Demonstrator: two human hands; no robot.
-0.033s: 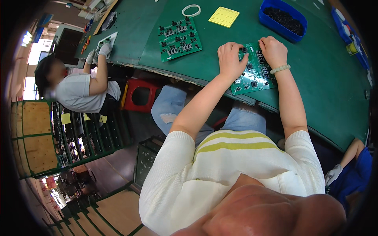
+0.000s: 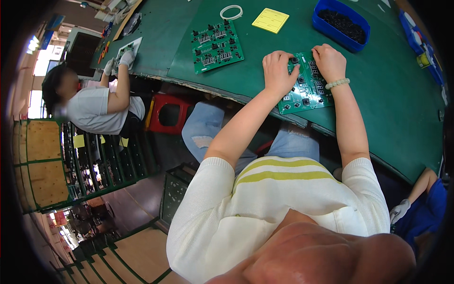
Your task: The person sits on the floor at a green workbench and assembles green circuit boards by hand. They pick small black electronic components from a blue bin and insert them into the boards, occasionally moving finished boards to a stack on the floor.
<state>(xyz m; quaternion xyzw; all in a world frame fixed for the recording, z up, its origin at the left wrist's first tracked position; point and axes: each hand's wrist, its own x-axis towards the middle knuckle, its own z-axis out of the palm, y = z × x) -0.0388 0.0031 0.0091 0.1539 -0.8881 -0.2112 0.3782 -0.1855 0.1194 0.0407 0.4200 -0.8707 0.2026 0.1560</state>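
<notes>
A green circuit board (image 2: 307, 90) with digit displays and black buttons lies at the front edge of the table, under both hands. My left hand (image 2: 280, 71) grips its upper left side, the thumb beside a black component near the far edge. At the far right corner, my right hand (image 2: 330, 62) has its fingers curled in against the board; whatever small part they may pinch is hidden. A pale bead bracelet (image 2: 337, 84) circles the right wrist. Another similar board (image 2: 216, 49) lies apart on the table to the left.
Past my right hand stands a blue tray (image 2: 331, 36) of small black parts. A yellow paper (image 2: 270, 20) and a white ring (image 2: 231, 12) lie on the green table (image 2: 392, 94). A gloved co-worker (image 2: 97, 106) works at left; another gloved hand (image 2: 400, 211) shows at lower right.
</notes>
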